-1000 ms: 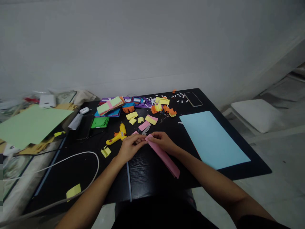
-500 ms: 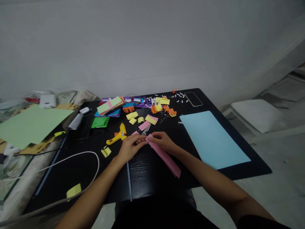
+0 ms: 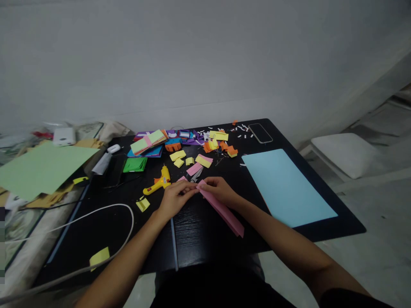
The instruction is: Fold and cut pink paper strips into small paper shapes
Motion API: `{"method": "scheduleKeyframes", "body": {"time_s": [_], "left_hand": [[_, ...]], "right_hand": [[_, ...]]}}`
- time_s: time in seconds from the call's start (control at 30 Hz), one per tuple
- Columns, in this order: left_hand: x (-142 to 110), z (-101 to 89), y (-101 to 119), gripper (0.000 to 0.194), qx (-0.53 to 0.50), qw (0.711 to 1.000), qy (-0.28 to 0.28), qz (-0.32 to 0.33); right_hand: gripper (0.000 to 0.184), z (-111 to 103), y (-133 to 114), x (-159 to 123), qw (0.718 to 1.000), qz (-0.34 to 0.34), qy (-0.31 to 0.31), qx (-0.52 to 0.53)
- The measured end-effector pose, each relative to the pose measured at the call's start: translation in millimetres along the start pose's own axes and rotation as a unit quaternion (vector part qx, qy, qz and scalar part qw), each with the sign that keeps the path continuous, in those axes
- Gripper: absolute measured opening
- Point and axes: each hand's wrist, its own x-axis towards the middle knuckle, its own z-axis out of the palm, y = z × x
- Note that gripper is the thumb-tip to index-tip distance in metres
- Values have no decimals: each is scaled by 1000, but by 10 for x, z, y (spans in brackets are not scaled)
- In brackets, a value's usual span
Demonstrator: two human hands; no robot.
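Note:
A long folded strip of pink paper (image 3: 224, 214) slants over the black table, its near end hanging toward my body with the layers slightly apart. My right hand (image 3: 221, 190) is closed on its far end, thumb on top. My left hand (image 3: 176, 197) has its fingers pinched together at the same end, and the fingertips partly hide the edge there. Just beyond my hands lie scissors (image 3: 197, 175), their handles covered by my fingers, and pink paper pieces (image 3: 194, 169). A yellow glue gun (image 3: 160, 182) rests left of my left hand.
A light blue sheet (image 3: 287, 188) lies on the right, with a phone (image 3: 260, 133) behind it. Paper stacks (image 3: 149, 142), small yellow pieces (image 3: 178, 155) and orange scraps (image 3: 231, 150) cover the back. A white cable (image 3: 132, 218) loops at left beside a green sheet (image 3: 45, 167).
Almost nothing differs. The near end of the pink strip has shifted very slightly, while both hands keep their places at its far end.

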Motion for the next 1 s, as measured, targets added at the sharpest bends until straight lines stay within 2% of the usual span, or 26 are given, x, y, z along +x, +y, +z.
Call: {"method": "scheduleKeyframes", "body": {"time_s": [0.13, 0.4, 0.77, 0.9, 1.0], "left_hand": [[8, 0, -4, 14, -12, 1000, -4, 24], [1, 3, 3, 15, -7, 1000, 3, 6], [-10, 29, -30, 14, -2, 1000, 11, 13], [-1, -16, -34, 13, 1, 1000, 3, 16], [22, -73, -23, 15, 5, 1000, 13, -14]], "right_hand": [[32, -6, 12, 2, 1000, -3, -1, -1], [34, -7, -12, -7, 1000, -1, -7, -6], [32, 3, 9, 4, 1000, 0, -7, -1], [31, 2, 9, 8, 1000, -1, 0, -5], [28, -3, 12, 14, 1000, 0, 16, -13]]}}
